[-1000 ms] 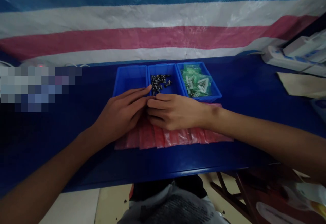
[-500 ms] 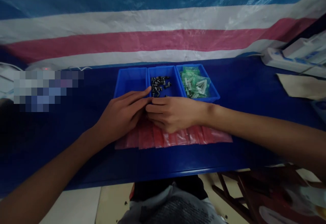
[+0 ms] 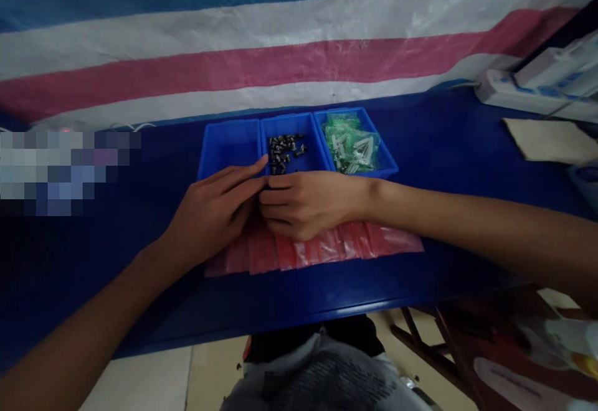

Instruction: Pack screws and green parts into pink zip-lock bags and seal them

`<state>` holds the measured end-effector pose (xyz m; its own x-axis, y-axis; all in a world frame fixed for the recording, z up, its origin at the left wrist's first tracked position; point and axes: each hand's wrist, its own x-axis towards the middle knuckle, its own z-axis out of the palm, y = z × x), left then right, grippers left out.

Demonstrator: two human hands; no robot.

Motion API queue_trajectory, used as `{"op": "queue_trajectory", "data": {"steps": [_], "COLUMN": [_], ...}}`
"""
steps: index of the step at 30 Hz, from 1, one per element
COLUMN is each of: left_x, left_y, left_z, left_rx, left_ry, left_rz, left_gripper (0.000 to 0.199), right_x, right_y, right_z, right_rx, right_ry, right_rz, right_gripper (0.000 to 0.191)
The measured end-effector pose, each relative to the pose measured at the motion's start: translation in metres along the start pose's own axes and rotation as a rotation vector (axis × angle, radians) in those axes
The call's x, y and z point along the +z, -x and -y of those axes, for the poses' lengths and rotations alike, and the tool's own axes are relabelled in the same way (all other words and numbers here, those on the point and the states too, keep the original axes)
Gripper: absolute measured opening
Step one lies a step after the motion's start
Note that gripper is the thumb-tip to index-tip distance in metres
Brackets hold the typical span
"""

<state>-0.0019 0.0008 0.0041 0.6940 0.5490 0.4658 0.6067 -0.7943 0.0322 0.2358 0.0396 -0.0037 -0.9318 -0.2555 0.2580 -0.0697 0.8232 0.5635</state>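
Note:
My left hand (image 3: pixel 212 207) and my right hand (image 3: pixel 303 204) meet fingertip to fingertip in front of the middle blue bin (image 3: pixel 306 160). The right fingers are curled in a pinch; the left index finger reaches forward while the other fingertips press in close to the right hand. Whatever they grip is hidden behind the fingers. Beneath both hands lies a row of overlapping red plastic bags (image 3: pixel 308 254). Small black screw-like parts (image 3: pixel 281 149) sit in the middle bin, just beyond the fingertips.
The left blue bin (image 3: pixel 232 140) shows a bare floor. Green bags with pale, tube-like parts (image 3: pixel 355 147) fill the right bin (image 3: pixel 392 167). A power strip (image 3: pixel 504 94) and a beige sheet (image 3: pixel 546 139) lie at the right. Striped sheeting (image 3: pixel 261 65) hangs behind the blue table (image 3: pixel 327 296).
The camera view has tilted and shifted slightly, so everything sits a little further left and higher. Both hands keep the same pose over the red bags.

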Motion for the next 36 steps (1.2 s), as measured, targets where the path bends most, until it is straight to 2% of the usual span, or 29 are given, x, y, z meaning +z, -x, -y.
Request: {"op": "queue_trajectory", "data": {"steps": [6, 9, 10, 12, 14, 16, 19, 22, 26, 30, 33, 36], "left_x": [-0.002, -0.002, -0.001, 0.000, 0.001, 0.003, 0.003, 0.001, 0.000, 0.000, 0.001, 0.001], "left_y": [0.000, 0.001, 0.001, 0.002, 0.002, 0.003, 0.003, 0.003, 0.002, 0.000, -0.001, 0.000], "left_z": [0.002, 0.002, 0.002, 0.001, 0.001, 0.001, 0.001, 0.000, -0.001, -0.003, -0.004, -0.004], "left_rx": [0.052, 0.057, 0.057, 0.057, 0.059, 0.060, 0.043, 0.023, -0.002, 0.000, 0.016, 0.026], "left_ry": [-0.030, -0.032, -0.031, -0.038, -0.055, -0.067, -0.065, -0.052, -0.044, -0.050, -0.066, -0.077], "left_rz": [0.000, -0.004, -0.005, -0.009, -0.024, -0.035, -0.021, 0.013, 0.012, -0.010, -0.027, -0.033], "left_gripper": [0.036, 0.035, 0.034, 0.030, 0.027, 0.025, 0.026, 0.030, 0.030, 0.027, 0.024, 0.023], "right_x": [0.000, -0.007, -0.011, -0.020, -0.029, -0.036, -0.044, -0.048, -0.050, -0.048, -0.048, -0.050], "right_y": [-0.004, -0.001, 0.001, 0.006, 0.012, 0.016, 0.018, 0.015, 0.015, 0.020, 0.021, 0.019], "right_z": [-0.003, -0.002, 0.000, 0.007, 0.016, 0.026, 0.039, 0.048, 0.054, 0.054, 0.052, 0.051], "right_rx": [0.005, 0.011, 0.053, 0.268, 0.586, 0.764, 0.835, 0.996, 1.181, 1.176, 1.172, 1.241], "right_ry": [-0.023, -0.036, -0.079, -0.300, -0.626, -0.807, -0.872, -1.062, -1.300, -1.533, -1.561, -1.531], "right_rz": [0.003, -0.014, -0.040, -0.122, -0.279, -0.464, -0.623, -0.716, -0.703, -0.784, -0.822, -0.843], "right_gripper": [0.026, 0.030, 0.032, 0.031, 0.024, 0.020, 0.020, 0.016, 0.010, 0.023, 0.016, 0.019]}}
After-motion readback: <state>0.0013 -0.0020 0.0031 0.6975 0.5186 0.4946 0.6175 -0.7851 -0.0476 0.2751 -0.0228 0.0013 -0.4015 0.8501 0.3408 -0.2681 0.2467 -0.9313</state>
